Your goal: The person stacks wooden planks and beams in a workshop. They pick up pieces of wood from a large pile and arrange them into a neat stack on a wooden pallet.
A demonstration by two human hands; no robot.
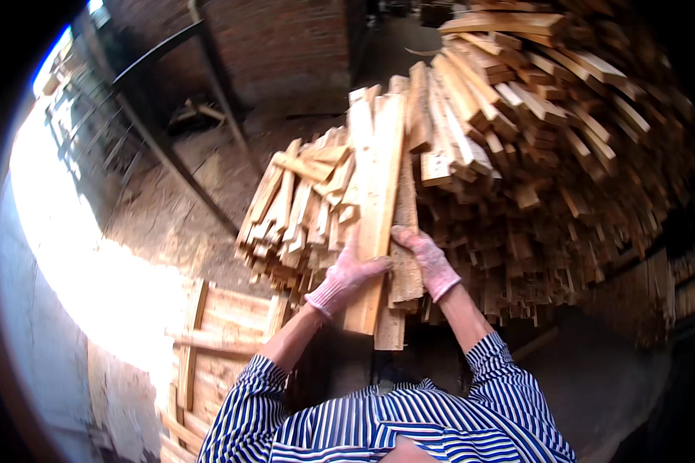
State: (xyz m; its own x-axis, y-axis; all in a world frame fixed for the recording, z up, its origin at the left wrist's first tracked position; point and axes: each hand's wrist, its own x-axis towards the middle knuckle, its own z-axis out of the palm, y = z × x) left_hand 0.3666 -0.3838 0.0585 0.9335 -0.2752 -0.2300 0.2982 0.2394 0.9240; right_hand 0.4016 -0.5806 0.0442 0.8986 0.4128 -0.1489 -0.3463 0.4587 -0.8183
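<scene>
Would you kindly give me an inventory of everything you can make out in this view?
Held boards: at least three, pale wood, centre, between the hands
Small wood pile: one, many pieces, pale tan, left of the boards
Large wood stack: one, too many pieces to count, tan to brown, right
Slatted wooden structure: one, light tan, lower left
Dark frame: one, blackish, upper left
Brick wall: one, reddish brown, top
Wood scraps: a few, brownish, by the wall
Ground: brown, left of centre, glaring white farther left
Striped shirt: one, navy and white, bottom
Left hand: one, pink-white glove, boards' left side
Right hand: one, pink-white glove, boards' right side
</scene>
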